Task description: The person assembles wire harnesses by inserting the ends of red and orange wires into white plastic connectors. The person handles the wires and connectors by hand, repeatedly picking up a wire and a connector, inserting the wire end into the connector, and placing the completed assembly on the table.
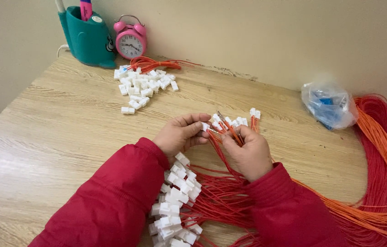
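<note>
Red wires (223,192) lie in a big bundle on the wooden table (56,132), under both wrists, running off the bottom edge. Bare table stays free at the left. Right hand (248,153) pinches a few wire ends; left hand (182,132) pinches a small white connector (206,126) just beside them. Sleeves hide part of the bundle. A clear bag (330,106) holds blue parts, blurred. A teal holder (88,39) holds pens.

Clock (131,42) behind connector pile (144,84) (pen holder (89,40) left of it).
</note>
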